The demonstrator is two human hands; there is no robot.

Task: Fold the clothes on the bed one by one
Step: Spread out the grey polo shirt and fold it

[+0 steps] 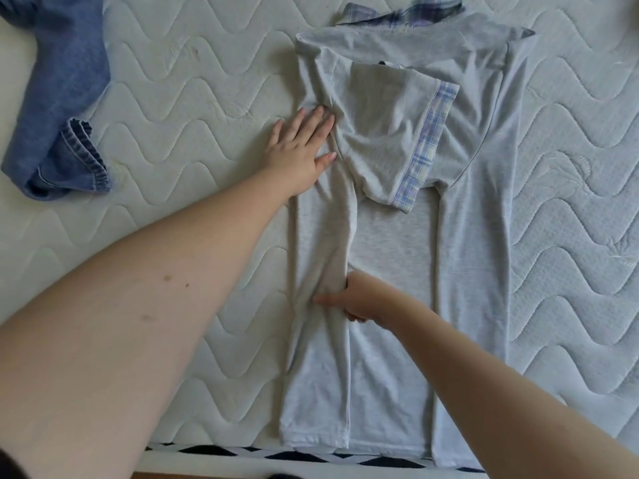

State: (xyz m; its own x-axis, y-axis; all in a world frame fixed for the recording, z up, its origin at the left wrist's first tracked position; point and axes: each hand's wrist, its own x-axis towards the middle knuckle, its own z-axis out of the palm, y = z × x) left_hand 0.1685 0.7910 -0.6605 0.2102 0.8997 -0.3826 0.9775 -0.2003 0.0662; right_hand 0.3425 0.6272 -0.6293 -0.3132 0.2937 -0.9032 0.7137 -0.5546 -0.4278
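**Grey shirt part-folded; left flap not yet settled**

The shirt (397, 243) lies lengthwise on the mattress (193, 81), collar away from the person, hem at the near edge. Both long sides are turned in toward the middle. The right flap lies flat. The left flap is rumpled, with a raised ridge running down it, and its sleeve (390, 140), trimmed in plaid, lies across the chest.

The left hand (301, 146) is flat on the shoulder of the left flap, fingers straight and close together, pressing down. The right hand (352, 299) pinches the inner edge of that flap at mid-length, thumb over the cloth and fingers curled beneath.

A plaid garment (401, 12) shows from under the collar. Jeans (58, 98) lie crumpled at the far left, well apart from the shirt.

Risks, as judged:
- The ridge may be creased in if the flap is laid down unsmoothed.
- Pulling at the pinch while the shoulder is pinned may skew the fold line.
- The sleeve overhangs the centre; a crosswise fold could trap it bunched.
- The plaid garment may drag along if the collar is lifted.
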